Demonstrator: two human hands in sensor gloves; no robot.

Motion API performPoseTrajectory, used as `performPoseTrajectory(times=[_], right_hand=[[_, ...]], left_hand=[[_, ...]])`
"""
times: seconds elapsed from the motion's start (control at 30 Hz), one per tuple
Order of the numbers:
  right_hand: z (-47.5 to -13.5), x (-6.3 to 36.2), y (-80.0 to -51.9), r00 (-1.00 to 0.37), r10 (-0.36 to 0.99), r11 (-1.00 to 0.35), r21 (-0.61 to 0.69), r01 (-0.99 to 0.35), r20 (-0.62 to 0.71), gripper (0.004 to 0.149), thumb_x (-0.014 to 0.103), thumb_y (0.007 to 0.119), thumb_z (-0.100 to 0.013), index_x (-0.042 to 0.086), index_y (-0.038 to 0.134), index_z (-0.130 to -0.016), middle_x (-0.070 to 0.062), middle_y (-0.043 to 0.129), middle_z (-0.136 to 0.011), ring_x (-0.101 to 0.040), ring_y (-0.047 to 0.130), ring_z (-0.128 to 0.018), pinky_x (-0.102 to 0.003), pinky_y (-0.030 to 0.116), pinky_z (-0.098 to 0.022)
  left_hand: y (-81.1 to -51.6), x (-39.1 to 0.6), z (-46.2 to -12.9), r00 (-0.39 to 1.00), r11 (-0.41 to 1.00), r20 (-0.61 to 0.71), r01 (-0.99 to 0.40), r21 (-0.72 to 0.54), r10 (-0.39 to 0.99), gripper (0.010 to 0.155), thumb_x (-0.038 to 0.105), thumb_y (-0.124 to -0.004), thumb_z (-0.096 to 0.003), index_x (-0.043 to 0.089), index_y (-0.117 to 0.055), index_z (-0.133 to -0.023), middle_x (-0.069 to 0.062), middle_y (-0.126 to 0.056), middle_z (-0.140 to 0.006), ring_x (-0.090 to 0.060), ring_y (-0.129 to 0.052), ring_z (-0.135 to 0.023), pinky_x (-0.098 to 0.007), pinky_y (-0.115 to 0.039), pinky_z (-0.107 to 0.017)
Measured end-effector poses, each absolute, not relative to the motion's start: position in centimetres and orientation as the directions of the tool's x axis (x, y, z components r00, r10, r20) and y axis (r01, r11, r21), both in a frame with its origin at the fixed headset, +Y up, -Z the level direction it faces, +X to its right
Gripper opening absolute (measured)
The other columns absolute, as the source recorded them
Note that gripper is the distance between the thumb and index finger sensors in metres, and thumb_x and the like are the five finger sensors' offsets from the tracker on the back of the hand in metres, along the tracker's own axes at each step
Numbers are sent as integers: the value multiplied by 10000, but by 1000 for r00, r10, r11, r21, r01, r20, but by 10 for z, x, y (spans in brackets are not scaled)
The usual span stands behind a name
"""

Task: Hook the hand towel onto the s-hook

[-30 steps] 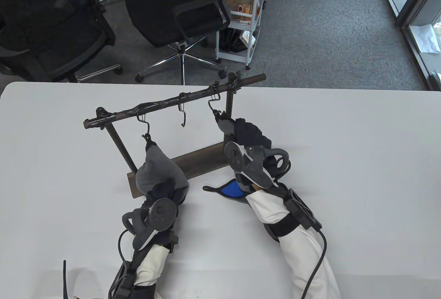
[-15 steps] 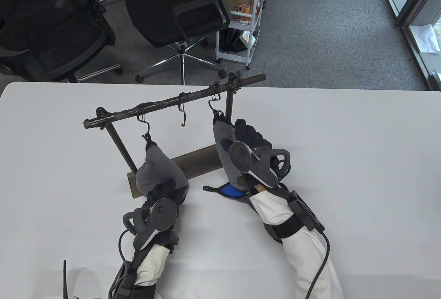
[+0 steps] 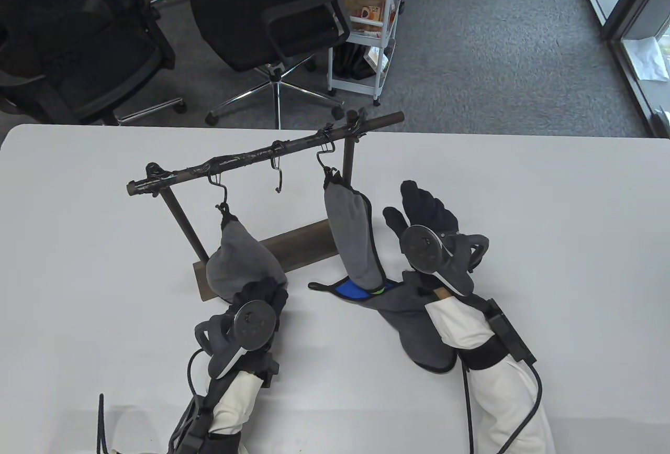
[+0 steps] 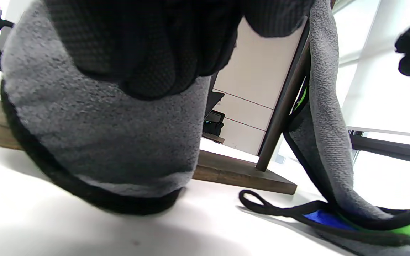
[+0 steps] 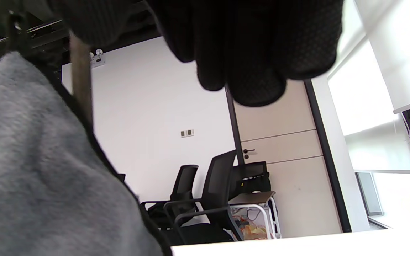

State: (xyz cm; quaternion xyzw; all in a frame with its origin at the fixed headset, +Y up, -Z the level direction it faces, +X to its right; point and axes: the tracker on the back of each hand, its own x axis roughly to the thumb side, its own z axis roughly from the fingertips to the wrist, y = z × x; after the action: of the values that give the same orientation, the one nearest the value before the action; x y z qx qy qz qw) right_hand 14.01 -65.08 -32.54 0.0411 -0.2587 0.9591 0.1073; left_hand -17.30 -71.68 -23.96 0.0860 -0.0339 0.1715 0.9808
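**Ana:** On the white surface (image 3: 549, 202) stands the dark metal rack with its wooden base (image 3: 293, 250). Where does the towel hang?

**Ben:** The long grey hand towel with black trim (image 3: 349, 234) hangs by its loop from the right-hand wire s-hook (image 3: 324, 156) on the dark taped crossbar (image 3: 261, 153). Its lower end trails onto the surface, over a blue and green patch. A second grey towel, bunched (image 3: 238, 260), hangs from the left s-hook (image 3: 220, 187). The middle s-hook (image 3: 278, 174) is bare.

**Ana:** And the hands?

**Ben:** The right hand (image 3: 426, 218) hovers just beside the long towel, its fingers spread apart and holding nothing. The left hand (image 3: 259, 299) sits at the bottom of the bunched towel; in the left wrist view its black-gloved fingers (image 4: 148, 46) curl against the grey cloth, apparently gripping it.

**Ana:** So what could go wrong?

**Ben:** The hooking looks done, so the risk probably lies in letting go. If the left hand tugs the bunched towel downward or sideways, the loop could slip off the open hook, or the hook could slide along the bar. The light rack might also tip or skid. The right sleeve lies close to the trailing towel end; dragging it could pull that loop free.

**Ana:** Any writing or brand?

**Ben:** None can be read on the towels, rack or trackers.
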Motion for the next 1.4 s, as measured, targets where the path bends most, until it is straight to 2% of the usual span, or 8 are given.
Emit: performPoseTrajectory(times=[0.37, 0.7, 0.83, 1.07, 1.13, 1.27, 1.33, 1.4], right_hand=[[-313, 188, -675, -988, 134, -842, -516, -157, 82, 608, 454, 650, -557, 92, 626, -1045, -207, 786, -929, -364, 866, -767, -534, 737, -610], [-299, 199, -672, -975, 189, -808, -546, -220, 113, 608, 453, 647, -560, 87, 630, -1045, -216, 785, -931, -372, 862, -774, -542, 731, -615], [-301, 205, -670, -955, 275, -799, -526, -292, 113, 611, 455, 643, -562, 87, 624, -1050, -217, 779, -938, -376, 857, -780, -545, 725, -620], [-302, 220, -666, -928, 359, -776, -521, -356, 99, 615, 458, 637, -566, 84, 620, -1054, -221, 775, -941, -379, 853, -784, -546, 724, -620], [-303, 222, -667, -921, 376, -771, -517, -371, 100, 615, 458, 636, -567, 81, 621, -1053, -223, 776, -940, -381, 853, -781, -547, 724, -618], [-306, 221, -671, -907, 404, -767, -498, -405, 115, 615, 455, 636, -567, 73, 627, -1049, -229, 782, -930, -385, 859, -771, -551, 728, -608], [-307, 220, -672, -905, 409, -767, -493, -411, 118, 615, 455, 636, -567, 72, 628, -1048, -231, 782, -930, -386, 859, -769, -552, 728, -607], [-307, 220, -672, -905, 409, -767, -492, -412, 120, 615, 455, 635, -567, 73, 627, -1049, -231, 783, -929, -385, 860, -768, -550, 729, -607]], left_hand=[[-717, -155, -251, 909, 907, 117, -411, 92, 401, 507, 438, -693, -543, 150, -883, -914, -136, -970, -848, -264, -1019, -653, -307, -926, -392], [-735, -125, -273, 936, 940, 91, -337, -47, 340, 494, 431, -702, -543, 140, -911, -883, -128, -999, -799, -247, -1033, -603, -293, -926, -357], [-744, -108, -282, 954, 952, 66, -283, -115, 291, 486, 431, -707, -542, 132, -939, -848, -121, -1026, -743, -226, -1043, -545, -274, -923, -312], [-755, -74, -297, 993, 976, 31, -108, -188, 116, 488, 461, -707, -539, 131, -996, -754, -96, -1064, -631, -189, -1053, -438, -245, -909, -232], [-759, -65, -302, 1000, 979, 22, -16, -205, 21, 518, 490, -683, -540, 135, -1005, -736, -93, -1068, -615, -191, -1053, -422, -246, -905, -222], [-766, -45, -306, 943, 933, 60, 333, -134, -328, 635, 587, -564, -524, 169, -1020, -669, -66, -1080, -563, -177, -1057, -394, -245, -901, -206], [-769, -38, -307, 904, 894, 67, 428, -132, -423, 652, 619, -559, -509, 180, -1014, -668, -56, -1080, -565, -170, -1058, -400, -240, -902, -213], [-772, -37, -308, 900, 891, 60, 437, -126, -433, 635, 634, -591, -493, 189, -1010, -663, -54, -1078, -571, -171, -1056, -407, -241, -902, -219]])
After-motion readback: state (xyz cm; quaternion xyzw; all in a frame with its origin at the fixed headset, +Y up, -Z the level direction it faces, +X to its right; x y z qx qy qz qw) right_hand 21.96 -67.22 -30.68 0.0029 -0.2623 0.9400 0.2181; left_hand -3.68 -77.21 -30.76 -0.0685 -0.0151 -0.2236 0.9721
